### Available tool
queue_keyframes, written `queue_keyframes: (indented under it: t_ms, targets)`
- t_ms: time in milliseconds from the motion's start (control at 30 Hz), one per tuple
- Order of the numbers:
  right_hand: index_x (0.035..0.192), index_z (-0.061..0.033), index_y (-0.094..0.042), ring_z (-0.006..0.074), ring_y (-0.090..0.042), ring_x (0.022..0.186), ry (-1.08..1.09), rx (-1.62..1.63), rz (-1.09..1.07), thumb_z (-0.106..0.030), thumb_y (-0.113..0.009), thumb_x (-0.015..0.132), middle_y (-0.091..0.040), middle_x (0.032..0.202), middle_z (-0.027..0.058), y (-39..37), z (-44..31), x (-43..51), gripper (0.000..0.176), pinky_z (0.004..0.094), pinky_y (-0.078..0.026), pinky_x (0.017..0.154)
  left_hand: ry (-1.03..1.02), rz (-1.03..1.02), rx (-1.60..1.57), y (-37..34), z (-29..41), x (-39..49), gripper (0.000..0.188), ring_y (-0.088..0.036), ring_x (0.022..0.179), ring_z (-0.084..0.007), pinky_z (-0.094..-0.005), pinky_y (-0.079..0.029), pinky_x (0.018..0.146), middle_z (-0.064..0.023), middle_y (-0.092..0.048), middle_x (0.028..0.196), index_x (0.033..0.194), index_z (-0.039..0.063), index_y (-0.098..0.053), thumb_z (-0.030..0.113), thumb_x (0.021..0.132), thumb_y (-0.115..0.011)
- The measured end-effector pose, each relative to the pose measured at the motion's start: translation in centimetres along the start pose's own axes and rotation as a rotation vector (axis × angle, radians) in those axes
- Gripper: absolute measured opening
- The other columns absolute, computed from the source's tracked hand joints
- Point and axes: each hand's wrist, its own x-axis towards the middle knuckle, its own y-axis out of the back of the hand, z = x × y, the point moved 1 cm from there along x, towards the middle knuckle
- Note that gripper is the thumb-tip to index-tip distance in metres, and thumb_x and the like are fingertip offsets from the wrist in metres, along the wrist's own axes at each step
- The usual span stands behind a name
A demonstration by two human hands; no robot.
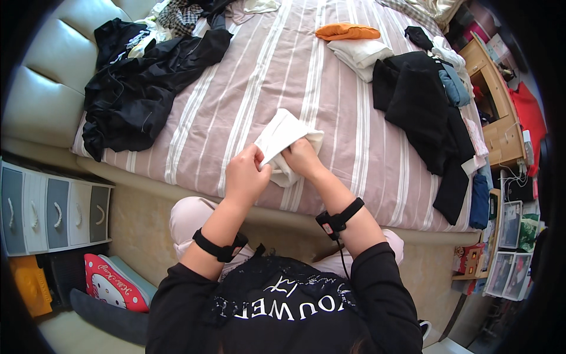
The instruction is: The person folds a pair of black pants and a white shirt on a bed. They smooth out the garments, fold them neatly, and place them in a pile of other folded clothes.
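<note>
A white cloth garment (283,128), partly folded, lies before me near the front edge of the bed. My left hand (248,170) pinches its near left edge between thumb and fingers. Under a raised white flap, my right hand (303,157) reaches in; its fingertips are hidden by the fabric, and the rest of the garment bunches below. The garment's exact kind cannot be made out. Beneath it spreads a pink-and-white striped bedsheet (239,106).
A heap of black clothing (141,88) lies on the left, near a padded headboard (48,84). Folded white garments (360,53) and an orange one (347,32) form a stack farther back. Black trousers (420,110) lie right. A drawer cabinet (57,212) stands left of the bed.
</note>
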Motion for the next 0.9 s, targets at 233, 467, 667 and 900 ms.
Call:
queue_keyframes:
  t_ms: [233,467,667,900]
  targets:
    - [0.09,-0.002,-0.063,0.0342,-0.062,0.085,0.215,-0.191,-0.329,-0.003,-0.058,0.075,-0.066,0.09,0.0167,-0.5,-0.9,1.0,0.016,0.0416,-0.049,0.074,-0.203,0.132,0.119,-2.1,1.2,2.6,0.009,-0.06,0.073,-0.031,-0.0424,-0.047,0.066,-0.0114,-0.059,0.074,0.082,0.005,-0.06,0.009,0.075,-0.06]
    - [0.083,-0.0016,-0.064,0.0334,-0.063,0.085,0.17,-0.165,-0.402,-0.008,-0.06,0.075,-0.067,0.086,0.0157,-1.3,0.5,1.1,0.011,0.0404,-0.049,0.076,-0.509,-0.005,-0.013,-4.3,2.4,2.6,0.009,-0.06,0.08,-0.0344,-0.042,-0.049,0.068,-0.012,-0.059,0.085,0.086,0.005,-0.06,0.005,0.077,-0.06]
    - [0.083,-0.0022,-0.064,0.0332,-0.063,0.085,0.186,-0.092,-0.351,-0.009,-0.06,0.075,-0.066,0.085,0.0154,-2.2,0.2,1.7,0.011,0.0403,-0.049,0.075,-0.584,-0.016,-0.141,-4.3,2.1,0.1,0.013,-0.057,0.076,-0.032,-0.0407,-0.047,0.066,-0.0122,-0.056,0.079,0.09,0.005,-0.057,0.004,0.078,-0.062]
    - [0.084,-0.0029,-0.065,0.0329,-0.063,0.084,0.318,-0.257,-0.632,-0.01,-0.061,0.075,-0.066,0.085,0.015,-1.3,-0.5,-0.1,0.012,0.0402,-0.049,0.075,-0.471,0.12,-0.044,-3.0,1.6,-1.0,0.022,-0.057,0.08,-0.0335,-0.0425,-0.047,0.072,-0.0122,-0.056,0.084,0.097,0.006,-0.055,0.002,0.076,-0.061]
